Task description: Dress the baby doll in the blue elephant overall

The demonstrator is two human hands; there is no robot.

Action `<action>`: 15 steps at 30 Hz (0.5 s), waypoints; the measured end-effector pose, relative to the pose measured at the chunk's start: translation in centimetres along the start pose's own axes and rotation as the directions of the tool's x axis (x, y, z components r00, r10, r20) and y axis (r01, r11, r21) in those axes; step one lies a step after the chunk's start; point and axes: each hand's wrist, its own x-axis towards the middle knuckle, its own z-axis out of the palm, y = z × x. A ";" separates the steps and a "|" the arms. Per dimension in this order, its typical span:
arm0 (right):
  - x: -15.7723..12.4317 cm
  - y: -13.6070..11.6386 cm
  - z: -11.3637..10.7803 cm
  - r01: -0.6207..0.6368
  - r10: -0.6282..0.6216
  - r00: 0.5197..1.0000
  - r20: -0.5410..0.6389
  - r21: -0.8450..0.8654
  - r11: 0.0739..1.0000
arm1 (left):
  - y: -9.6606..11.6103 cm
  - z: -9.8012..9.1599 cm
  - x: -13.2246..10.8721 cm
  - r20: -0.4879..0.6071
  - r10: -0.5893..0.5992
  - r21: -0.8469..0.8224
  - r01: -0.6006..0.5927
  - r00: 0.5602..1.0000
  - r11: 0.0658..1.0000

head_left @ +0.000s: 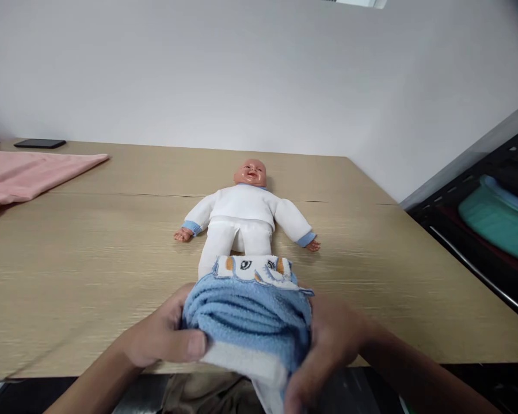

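Note:
A baby doll (244,204) in a white top and white leggings lies on its back, head toward the wall, arms spread, blue cuffs at its wrists. Bunched between my hands is a blue and white terry cloth item (250,316), with eyes and orange patches along its upper edge. It hides the doll's lower legs. My left hand (168,333) grips the item's left side, thumb on top. On the right side, my right hand (323,345) holds it too, its thumb over the lower white part.
The doll lies on a wooden table (112,259). A pink cloth (34,175) is at the left, with a dark flat phone-like object (40,143) behind it. A black rack (470,230) at the right holds a teal item (498,218). A wall stands behind.

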 end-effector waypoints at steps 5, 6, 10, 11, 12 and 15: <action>-0.7 0.0 2.1 -0.028 -0.030 0.949 -0.315 -0.177 0.984 | 0.6 2.5 -1.4 -0.077 -0.160 0.106 0.167 0.984 0.980; -0.8 0.1 2.8 -0.072 -0.036 0.918 -0.395 -0.255 0.964 | 0.6 3.0 -1.6 -0.152 -0.183 0.140 0.205 0.971 0.969; -0.4 0.3 4.7 -0.464 0.004 0.777 -0.630 -0.568 0.680 | -0.2 3.8 -2.3 -0.467 -0.161 0.129 0.247 0.869 0.960; -0.1 0.3 4.9 -0.559 0.036 0.745 -0.666 -0.595 0.577 | -0.4 3.7 -2.4 -0.495 -0.159 0.116 0.247 0.854 0.962; 0.1 0.2 5.0 -0.630 0.073 0.721 -0.689 -0.608 0.484 | -0.4 3.6 -2.7 -0.508 -0.159 0.120 0.253 0.846 0.960; 1.0 0.1 5.0 -0.695 0.154 0.709 -0.689 -0.643 0.322 | 0.2 3.2 -3.4 -0.538 -0.134 0.280 0.327 0.832 0.903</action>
